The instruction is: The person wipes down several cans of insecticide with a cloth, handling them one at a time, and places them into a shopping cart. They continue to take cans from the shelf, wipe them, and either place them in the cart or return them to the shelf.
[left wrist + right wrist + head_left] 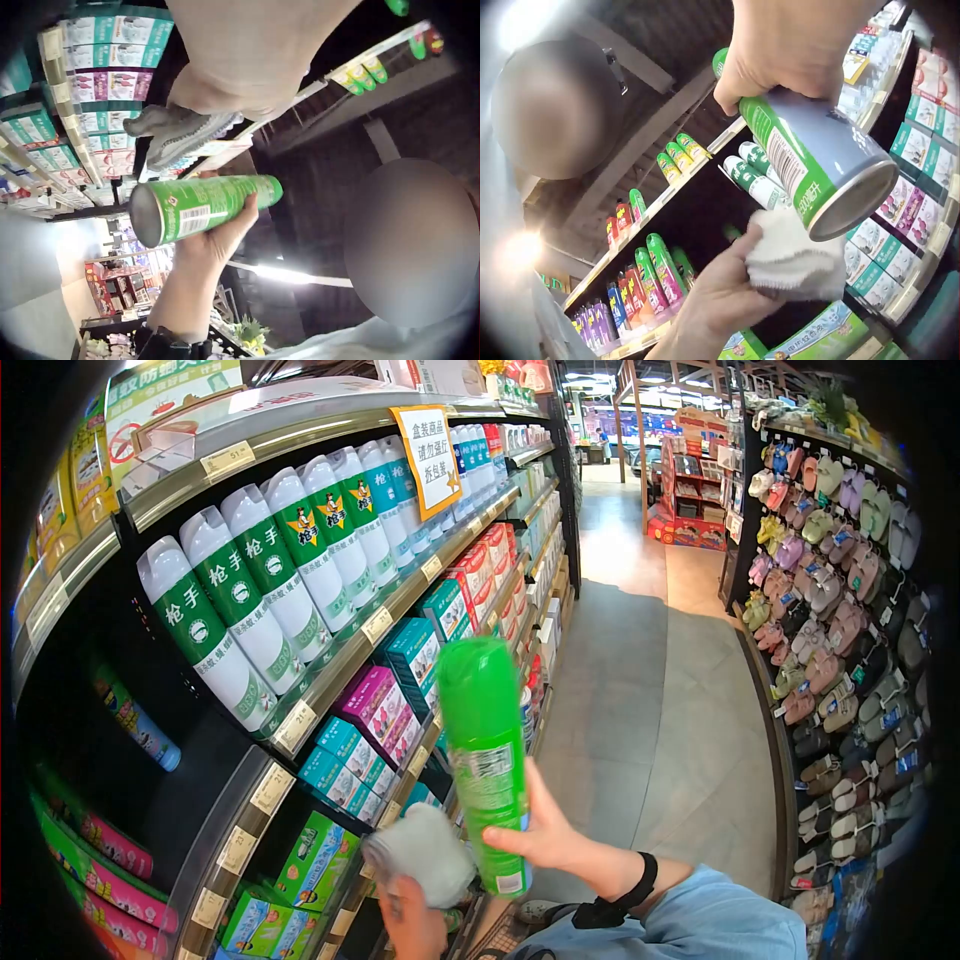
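Observation:
A green spray can (pixel 485 760) stands nearly upright in my right hand (pixel 548 832), whose thumb and fingers wrap its lower half in the head view. Printed text and a barcode show on its side, and the right wrist view shows its metal base. Just left of the can, my left hand (pixel 415 922) holds a folded, greyish-white cloth (pixel 795 259), blurred in the head view. The left thumb lies against the cloth in the right wrist view. The cloth is close beside the can's lower end and overlaps it in that view.
Shelves on the left carry a row of white-and-green spray cans (pixel 285 560), teal boxes (pixel 412 657) and purple boxes (pixel 380 710). Green boxes (pixel 315 860) fill a lower shelf. A rack of slippers (pixel 825 590) lines the right side of the aisle floor (pixel 655 710).

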### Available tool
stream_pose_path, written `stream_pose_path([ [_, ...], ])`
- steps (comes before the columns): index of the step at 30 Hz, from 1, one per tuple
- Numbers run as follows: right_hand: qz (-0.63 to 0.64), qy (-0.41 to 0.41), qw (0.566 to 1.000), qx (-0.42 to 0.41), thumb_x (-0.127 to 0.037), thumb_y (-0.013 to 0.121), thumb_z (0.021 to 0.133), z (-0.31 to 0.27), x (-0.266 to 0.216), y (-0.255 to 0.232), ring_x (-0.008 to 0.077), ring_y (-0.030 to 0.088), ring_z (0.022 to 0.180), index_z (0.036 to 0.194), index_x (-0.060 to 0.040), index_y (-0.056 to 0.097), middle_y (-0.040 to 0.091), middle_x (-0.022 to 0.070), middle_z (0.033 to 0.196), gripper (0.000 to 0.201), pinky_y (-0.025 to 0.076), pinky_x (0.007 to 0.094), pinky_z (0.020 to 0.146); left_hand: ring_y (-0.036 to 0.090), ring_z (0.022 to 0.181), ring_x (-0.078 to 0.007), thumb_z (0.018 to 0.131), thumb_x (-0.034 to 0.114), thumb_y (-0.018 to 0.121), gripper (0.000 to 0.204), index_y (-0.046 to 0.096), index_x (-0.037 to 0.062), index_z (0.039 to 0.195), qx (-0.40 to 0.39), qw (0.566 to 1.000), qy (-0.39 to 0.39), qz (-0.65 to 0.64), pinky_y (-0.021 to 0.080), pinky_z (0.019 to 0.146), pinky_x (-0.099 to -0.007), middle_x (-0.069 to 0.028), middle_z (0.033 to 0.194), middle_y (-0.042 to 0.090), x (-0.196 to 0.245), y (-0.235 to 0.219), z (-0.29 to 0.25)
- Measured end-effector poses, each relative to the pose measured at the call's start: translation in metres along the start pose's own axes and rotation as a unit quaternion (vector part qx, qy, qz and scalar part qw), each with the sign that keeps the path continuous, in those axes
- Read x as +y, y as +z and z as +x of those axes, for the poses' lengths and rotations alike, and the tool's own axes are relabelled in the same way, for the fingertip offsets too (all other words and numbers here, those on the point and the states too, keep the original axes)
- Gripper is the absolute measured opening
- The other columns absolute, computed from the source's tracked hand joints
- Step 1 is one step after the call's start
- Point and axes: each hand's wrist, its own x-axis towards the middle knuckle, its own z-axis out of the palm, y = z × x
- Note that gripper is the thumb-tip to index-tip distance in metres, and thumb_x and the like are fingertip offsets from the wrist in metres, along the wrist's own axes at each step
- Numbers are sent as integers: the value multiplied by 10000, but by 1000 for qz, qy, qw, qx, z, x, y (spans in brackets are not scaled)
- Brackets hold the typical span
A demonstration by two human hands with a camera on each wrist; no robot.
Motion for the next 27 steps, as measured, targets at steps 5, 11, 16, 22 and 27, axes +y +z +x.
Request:
stream_pose_path([
  [5, -69, -5, 994, -80, -220, 664, 861, -6, 4, 16, 244, 374, 1271, 1386, 12, 222, 414, 188, 1322, 725, 303, 362, 1041, 203, 1389, -430, 937, 119, 499, 584, 263, 52, 1467, -194, 922, 179, 285, 227, 1099, -452, -261, 1496, 236, 12, 23, -13],
  [11, -122, 10, 977, -176, -338, 652, 874, -6, 4, 16, 348, 512, 1167, 1372, 20, 216, 488, 277, 1226, 752, 394, 386, 959, 244, 1373, -311, 894, 541, 530, 980, -51, 22, 1489, -113, 927, 239, 266, 216, 1104, -419, -174, 1532, 112, 29, 35, 5],
  [16, -85, 50, 951, -294, -350, 642, 890, -7, 3, 15, 304, 542, 1110, 1364, 29, 238, 517, 239, 1189, 730, 419, 367, 928, 118, 1416, -338, 918, 549, 475, 920, -14, 18, 1490, -20, 877, 346, 333, 170, 1120, -457, -193, 1550, -2, 65, 30, 27],
  [22, -3, 75, 937, -340, -328, 635, 897, -5, 4, 12, 200, 458, 1179, 1376, 34, 249, 481, 168, 1248, 714, 376, 326, 977, 438, 1240, -261, 907, 558, 495, 795, 187, 89, 1469, 17, 988, 154, 13, 390, 1003, -428, -97, 1430, 362, 72, 21, 29],
  [27, 41, 58, 948, -309, -308, 626, 903, -6, 4, 12, 192, 385, 1242, 1384, 27, 251, 429, 151, 1308, 696, 316, 329, 1031, 473, 1175, -238, 928, 494, 520, 642, 308, 110, 1397, -43, 997, 59, -35, 412, 957, -433, -91, 1325, 443, 18, 4, 11],
])
